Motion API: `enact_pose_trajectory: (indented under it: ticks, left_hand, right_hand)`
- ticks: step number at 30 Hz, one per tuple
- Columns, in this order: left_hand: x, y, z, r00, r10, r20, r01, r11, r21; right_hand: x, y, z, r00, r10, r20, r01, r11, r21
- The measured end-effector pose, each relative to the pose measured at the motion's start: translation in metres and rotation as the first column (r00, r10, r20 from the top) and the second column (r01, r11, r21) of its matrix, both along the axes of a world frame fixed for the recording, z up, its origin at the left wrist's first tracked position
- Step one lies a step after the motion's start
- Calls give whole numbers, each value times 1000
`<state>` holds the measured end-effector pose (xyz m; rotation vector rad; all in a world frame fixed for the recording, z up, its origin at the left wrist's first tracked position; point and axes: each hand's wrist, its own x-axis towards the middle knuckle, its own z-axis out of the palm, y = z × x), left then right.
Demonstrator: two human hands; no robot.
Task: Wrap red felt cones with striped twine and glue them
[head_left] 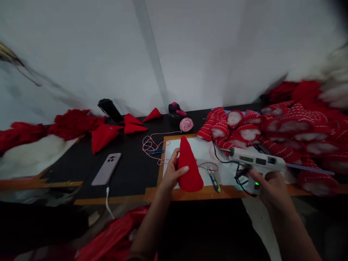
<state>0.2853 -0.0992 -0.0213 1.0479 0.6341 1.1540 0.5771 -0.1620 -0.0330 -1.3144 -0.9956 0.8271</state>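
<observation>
My left hand (174, 172) grips a red felt cone (189, 168) by its left side, tip up, over the white sheet (199, 145). To the right, my right hand (273, 188) is wrapped around the handle of a white glue gun (254, 158), its nozzle pointing left. A long glue stick (310, 168) runs out of the gun's back. Red-and-white twine (208, 166) shows just right of the cone, and its ball (186, 124) lies behind. Small thread snips (214, 180) rest on the sheet near the table's front edge.
Stuffed red cones wound with twine (250, 132) are heaped at the right. Flat red cones (104, 137) and white stuffing (32, 156) lie left. A phone (106, 169) with a cable, a black cylinder (110, 110), a dark jar (174, 113) and blue snips (157, 151) are on the black table.
</observation>
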Motion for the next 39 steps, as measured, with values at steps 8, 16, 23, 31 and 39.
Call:
enact_pose_trajectory:
  ticks: [8,16,23,31,39]
  left_hand:
    - [13,-8,5,995,-100,19,100,995,16]
    - [12,-9,10,996,-89,-6,89,996,-7]
    - [14,-10,11,995,-96,-7,96,995,4]
    - [15,-9,13,995,-96,-19,97,994,41]
    - [16,-8,17,996,-86,-25,87,995,57]
  right_hand:
    - [-48,16,44,935,352,47,-355,925,135]
    - [-54,14,59,932,296,208,-332,928,168]
    - [-57,13,64,918,296,264,-341,929,143]
    - [-57,11,60,914,313,257,-348,931,105]
    - [-58,11,65,923,307,231,-340,933,118]
